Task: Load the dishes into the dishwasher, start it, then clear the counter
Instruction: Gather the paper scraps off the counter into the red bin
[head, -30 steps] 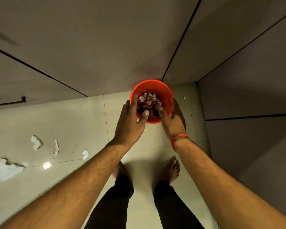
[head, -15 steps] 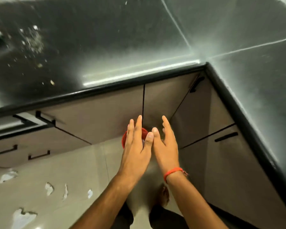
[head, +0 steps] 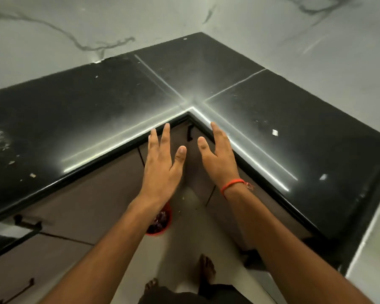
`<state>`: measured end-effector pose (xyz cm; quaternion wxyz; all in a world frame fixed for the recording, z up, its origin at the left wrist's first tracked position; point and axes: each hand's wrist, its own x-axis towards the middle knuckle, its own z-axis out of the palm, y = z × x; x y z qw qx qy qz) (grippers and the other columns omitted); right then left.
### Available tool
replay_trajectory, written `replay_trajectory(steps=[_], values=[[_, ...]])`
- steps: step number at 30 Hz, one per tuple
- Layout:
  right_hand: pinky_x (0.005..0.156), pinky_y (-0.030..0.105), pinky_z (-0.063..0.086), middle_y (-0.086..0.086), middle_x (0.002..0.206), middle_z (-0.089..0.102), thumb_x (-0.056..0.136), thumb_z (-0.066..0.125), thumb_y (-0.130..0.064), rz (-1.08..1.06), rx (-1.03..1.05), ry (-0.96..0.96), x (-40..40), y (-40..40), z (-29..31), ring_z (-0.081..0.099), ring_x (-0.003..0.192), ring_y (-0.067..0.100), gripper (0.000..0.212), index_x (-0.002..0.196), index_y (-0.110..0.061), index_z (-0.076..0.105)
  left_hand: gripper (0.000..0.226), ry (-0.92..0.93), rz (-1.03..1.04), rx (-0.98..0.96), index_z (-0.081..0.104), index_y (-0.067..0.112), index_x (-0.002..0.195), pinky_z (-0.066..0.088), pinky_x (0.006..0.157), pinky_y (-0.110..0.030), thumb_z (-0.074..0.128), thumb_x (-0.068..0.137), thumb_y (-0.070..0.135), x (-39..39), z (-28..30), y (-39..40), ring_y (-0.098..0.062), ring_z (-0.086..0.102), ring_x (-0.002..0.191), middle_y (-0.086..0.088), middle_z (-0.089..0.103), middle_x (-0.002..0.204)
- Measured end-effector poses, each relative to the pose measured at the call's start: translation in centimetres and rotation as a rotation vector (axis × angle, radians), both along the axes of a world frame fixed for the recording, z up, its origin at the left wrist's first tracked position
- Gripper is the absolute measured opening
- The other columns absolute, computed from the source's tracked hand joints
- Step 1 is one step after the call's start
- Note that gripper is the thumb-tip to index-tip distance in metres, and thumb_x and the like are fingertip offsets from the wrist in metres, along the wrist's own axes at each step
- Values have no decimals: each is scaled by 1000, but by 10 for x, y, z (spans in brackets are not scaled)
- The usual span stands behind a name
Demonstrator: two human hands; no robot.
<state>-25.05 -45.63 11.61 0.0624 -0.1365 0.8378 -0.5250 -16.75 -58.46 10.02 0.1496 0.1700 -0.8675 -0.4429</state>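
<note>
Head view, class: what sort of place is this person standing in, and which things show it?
Most likely a home kitchen: an L-shaped black stone counter in a corner, brown cabinet doors with dark handles beneath it, and a red bin holding scraps on the tiled floor.

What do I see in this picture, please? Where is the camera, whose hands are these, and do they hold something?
No machine here: a person wears the camera on the head, looking down. The left hand and the right hand are open and hold nothing. They hang in front of the inner corner of a glossy black L-shaped stone counter, which carries small pale scraps. Below, on the pale floor, stands a round red plastic bin with dark waste inside, partly hidden by the left arm.
</note>
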Motion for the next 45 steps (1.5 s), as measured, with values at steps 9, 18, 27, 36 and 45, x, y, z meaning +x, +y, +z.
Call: replay_trajectory(steps=[9, 18, 27, 36, 45], values=[[119, 27, 9, -1, 166, 16, 101, 48, -43, -350, 98, 50, 71, 59, 19, 7, 153, 10, 60, 156, -34, 24, 72, 29, -328, -74, 1, 41, 161, 8, 126, -47, 36, 100, 61, 22, 19, 29, -15, -13, 156, 1, -16, 169], [117, 26, 10, 0, 166, 13, 102, 46, -44, -616, 124, 82, 156, 151, 33, 7, 153, 11, 60, 156, -35, 23, 72, 73, -597, -150, 2, 39, 161, 6, 126, -50, 34, 100, 61, 57, 37, 109, -21, -11, 156, -4, -15, 169], [121, 34, 13, 3, 166, 16, 103, 44, -44, -666, 220, 128, 224, 244, 48, 11, 153, 17, 61, 157, -29, 22, 72, 81, -654, -198, 4, 35, 162, 8, 125, -53, 37, 102, 58, 110, 45, 201, -27, -8, 156, -9, -14, 169], [122, 39, 21, 5, 163, 26, 102, 46, -43, -532, 273, 117, 210, 261, 33, 19, 151, 20, 60, 155, -23, 28, 74, -75, -588, -261, 10, 26, 162, 11, 125, -51, 43, 102, 54, 113, 40, 218, -30, 1, 156, -16, -1, 169], [118, 45, 30, 9, 154, 38, 100, 52, -32, -460, 339, 94, 89, 214, 6, 33, 144, 25, 57, 152, -17, 35, 75, -200, -598, -353, 17, 14, 161, 31, 118, -44, 49, 102, 48, -41, 14, 166, -25, 30, 150, -8, 31, 164]])
